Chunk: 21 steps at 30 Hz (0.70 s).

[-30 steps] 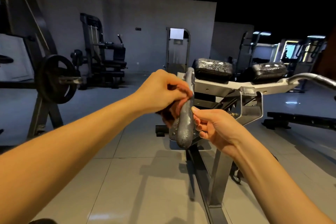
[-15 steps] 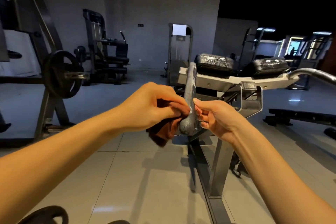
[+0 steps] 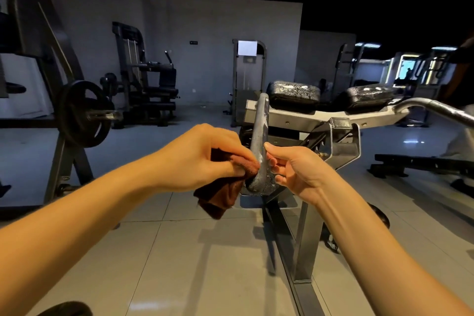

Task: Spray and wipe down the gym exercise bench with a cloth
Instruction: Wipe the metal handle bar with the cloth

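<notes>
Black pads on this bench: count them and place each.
2. One pad sits atop the frame beyond the grey handle; the second pad lies right of it. Others may be hidden.

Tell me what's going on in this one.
A person is wiping down a gym machine. The left hand grips a brown cloth and presses it against the left side of a grey metal handle. The right hand holds the handle from the other side, thumb and fingers against it. The two black pads behind glisten as if wet. No spray bottle is in view.
</notes>
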Motion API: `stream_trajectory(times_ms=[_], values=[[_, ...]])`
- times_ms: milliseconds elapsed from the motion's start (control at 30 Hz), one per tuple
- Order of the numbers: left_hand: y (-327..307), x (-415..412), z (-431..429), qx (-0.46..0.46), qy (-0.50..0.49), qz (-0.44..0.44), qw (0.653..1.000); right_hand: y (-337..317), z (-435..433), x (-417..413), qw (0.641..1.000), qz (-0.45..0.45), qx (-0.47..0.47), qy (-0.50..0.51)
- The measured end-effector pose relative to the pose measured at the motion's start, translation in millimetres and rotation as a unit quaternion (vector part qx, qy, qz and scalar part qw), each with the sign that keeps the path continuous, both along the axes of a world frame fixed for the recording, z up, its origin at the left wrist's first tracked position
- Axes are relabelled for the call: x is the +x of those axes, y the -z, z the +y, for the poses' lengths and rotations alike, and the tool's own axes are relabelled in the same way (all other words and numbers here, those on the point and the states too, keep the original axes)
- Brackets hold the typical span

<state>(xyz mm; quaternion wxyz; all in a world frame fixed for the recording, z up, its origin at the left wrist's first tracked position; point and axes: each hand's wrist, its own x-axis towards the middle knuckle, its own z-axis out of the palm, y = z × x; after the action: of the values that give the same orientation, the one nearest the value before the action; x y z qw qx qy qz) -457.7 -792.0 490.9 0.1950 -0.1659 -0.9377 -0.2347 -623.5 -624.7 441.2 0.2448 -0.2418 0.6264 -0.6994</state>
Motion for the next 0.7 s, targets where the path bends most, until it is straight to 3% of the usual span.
stream_trajectory(times_ms=[67,133,267,433,567,700], values=[[-11,-3,0,-0.024,-0.004,0.003,1.0,0,2,1,1.0,0.0,0.006,0.004],[-23,-16,0,0.008,-0.032,0.051,0.998,0,7,5,0.999,0.022,0.013,0.027],[-36,-42,6,0.086,-0.094,0.154,0.98,-15,26,21,0.973,0.171,-0.032,0.152],[-32,-50,37,0.075,-0.113,0.302,0.944,-52,36,53,0.924,0.319,-0.138,0.16],[-38,-50,53,0.078,-0.093,0.348,0.93,-64,39,53,0.918,0.312,-0.158,0.188],[-39,-52,64,0.09,-0.07,0.335,0.935,-71,50,52,0.922,0.291,-0.18,0.181]])
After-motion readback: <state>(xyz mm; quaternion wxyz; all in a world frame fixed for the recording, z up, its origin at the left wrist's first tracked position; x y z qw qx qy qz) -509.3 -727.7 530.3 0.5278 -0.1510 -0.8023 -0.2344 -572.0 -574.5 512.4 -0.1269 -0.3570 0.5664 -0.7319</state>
